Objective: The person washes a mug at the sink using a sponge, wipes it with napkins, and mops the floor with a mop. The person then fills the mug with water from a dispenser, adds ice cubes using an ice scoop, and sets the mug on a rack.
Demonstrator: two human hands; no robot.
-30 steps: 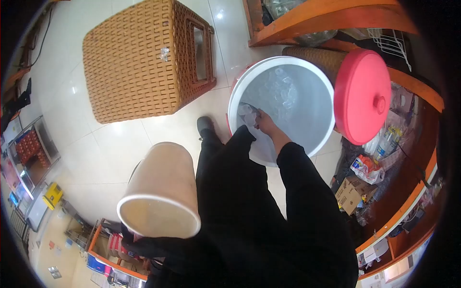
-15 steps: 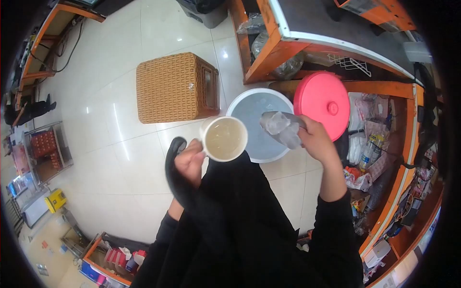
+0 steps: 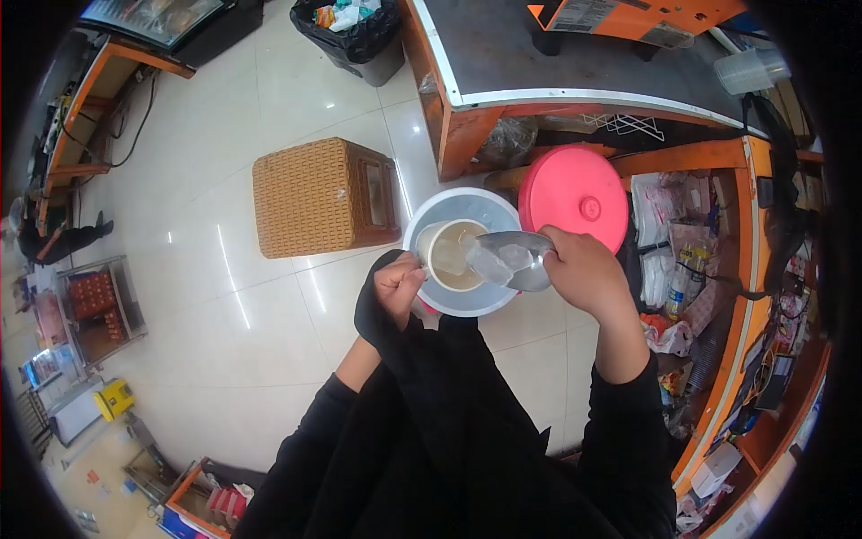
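My left hand is closed around the handle of a white mug that holds a pale brownish liquid. In my right hand is a metal scoop carrying clear ice. The scoop's mouth reaches over the mug's right rim, and a lump of ice shows inside the mug. Both are above a round white tub, whose contents are mostly hidden by them. Black cloth drapes around my left wrist.
A pink round lid leans beside the tub, against a shelf of bags and bottles. A woven wicker stool stands on the tiled floor to the left. Behind are a black-topped counter and a lined trash bin.
The mug has moved right, over the tub. The scoop has come left to the mug's rim, and ice now shows in the mug. The head view has shifted somewhat.
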